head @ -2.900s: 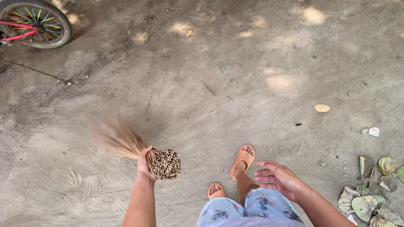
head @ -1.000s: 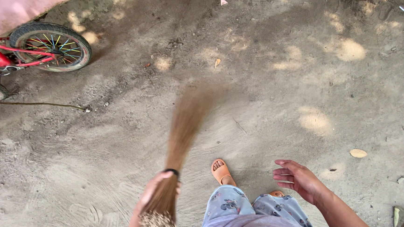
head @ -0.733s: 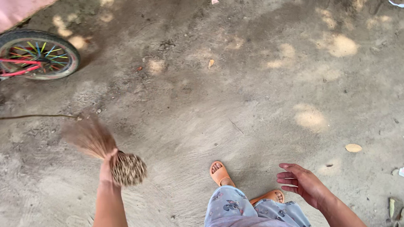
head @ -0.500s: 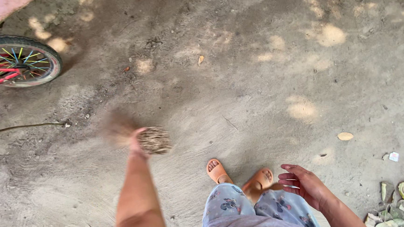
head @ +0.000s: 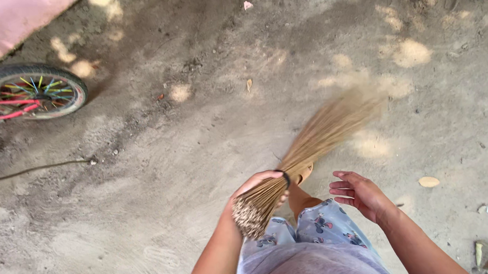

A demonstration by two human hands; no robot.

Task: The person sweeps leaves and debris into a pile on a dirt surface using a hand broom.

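Straw broom (head: 307, 150) slants up-right from the gripping left hand (head: 257, 188), its bristles beyond the open, empty right hand (head: 360, 193).

No packages, labels, signs or screens are in view.

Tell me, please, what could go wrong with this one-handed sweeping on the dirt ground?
The left hand alone grips the stick broom; its blurred bristles fan toward the sandalled foot and might strike it. Dry dust could rise from the dirt ground. The idle right hand hangs close to the broom.
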